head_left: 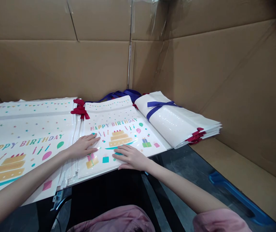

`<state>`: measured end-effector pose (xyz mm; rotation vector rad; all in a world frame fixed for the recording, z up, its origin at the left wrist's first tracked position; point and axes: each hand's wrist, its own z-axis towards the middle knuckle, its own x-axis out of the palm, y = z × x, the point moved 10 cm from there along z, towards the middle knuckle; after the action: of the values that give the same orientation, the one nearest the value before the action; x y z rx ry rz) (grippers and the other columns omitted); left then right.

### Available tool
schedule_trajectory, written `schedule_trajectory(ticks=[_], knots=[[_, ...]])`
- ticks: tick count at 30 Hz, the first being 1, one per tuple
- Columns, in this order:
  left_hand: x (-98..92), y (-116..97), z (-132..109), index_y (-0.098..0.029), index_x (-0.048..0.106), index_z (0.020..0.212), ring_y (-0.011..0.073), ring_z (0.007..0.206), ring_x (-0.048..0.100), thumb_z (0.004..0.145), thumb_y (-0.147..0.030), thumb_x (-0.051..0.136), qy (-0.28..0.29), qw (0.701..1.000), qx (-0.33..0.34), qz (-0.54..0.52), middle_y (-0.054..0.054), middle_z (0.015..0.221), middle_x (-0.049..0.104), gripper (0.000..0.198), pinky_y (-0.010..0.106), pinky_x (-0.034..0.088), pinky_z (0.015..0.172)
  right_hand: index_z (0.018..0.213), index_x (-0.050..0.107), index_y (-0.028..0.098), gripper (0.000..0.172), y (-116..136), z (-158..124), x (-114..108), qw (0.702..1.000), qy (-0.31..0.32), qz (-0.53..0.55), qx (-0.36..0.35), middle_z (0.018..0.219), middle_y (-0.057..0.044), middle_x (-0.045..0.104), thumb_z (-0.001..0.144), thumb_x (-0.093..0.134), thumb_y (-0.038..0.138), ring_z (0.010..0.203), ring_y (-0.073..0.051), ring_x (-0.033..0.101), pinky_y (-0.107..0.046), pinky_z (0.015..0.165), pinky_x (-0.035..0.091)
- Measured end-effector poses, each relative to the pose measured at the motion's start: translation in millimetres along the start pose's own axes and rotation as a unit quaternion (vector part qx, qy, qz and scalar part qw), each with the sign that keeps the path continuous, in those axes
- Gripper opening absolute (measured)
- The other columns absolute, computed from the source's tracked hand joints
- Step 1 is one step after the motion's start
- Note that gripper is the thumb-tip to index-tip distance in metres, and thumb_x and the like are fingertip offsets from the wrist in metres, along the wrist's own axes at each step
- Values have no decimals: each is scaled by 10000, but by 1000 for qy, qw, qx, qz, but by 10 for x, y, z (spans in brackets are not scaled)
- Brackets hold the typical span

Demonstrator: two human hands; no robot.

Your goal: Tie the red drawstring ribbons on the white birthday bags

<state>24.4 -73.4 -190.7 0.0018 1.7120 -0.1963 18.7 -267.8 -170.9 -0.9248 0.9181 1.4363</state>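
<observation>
Head camera view: a white printed sheet (121, 137) lettered HAPPY BIRTHDAY lies face up at the centre of the frame, and both hands rest on it. The left hand (86, 145) is laid over its left part, fingers extended, grasping nothing visible. The right hand (129, 157) lies near the lower edge, likewise flat, its fingers over the cake print; no grip is evident. At left of frame, a stack of similar sheets (27, 129) sits beside it, red ribbon (80, 109) at its upper right corner. At right of frame lies a folded white bundle (169, 122) tied with blue ribbon (162, 104). In my judgement, the step in hand is smoothing or steadying the sheet; further handling would call for even pressure and a controlled hold on its edge, without creasing.
</observation>
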Motion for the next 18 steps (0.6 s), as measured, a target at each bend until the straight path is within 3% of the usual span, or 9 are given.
schedule_trajectory(ticks=[18], knots=[[19, 39, 11, -262, 376, 1414, 267, 1370, 287, 868, -661, 344, -14, 1000, 14, -17, 64, 1497, 294, 677, 392, 267, 1094, 1235, 544, 165, 460, -2, -4, -26, 1000, -18, 19, 1, 1250, -128, 570, 901, 471, 474, 1192, -225, 463, -393, 996, 383]])
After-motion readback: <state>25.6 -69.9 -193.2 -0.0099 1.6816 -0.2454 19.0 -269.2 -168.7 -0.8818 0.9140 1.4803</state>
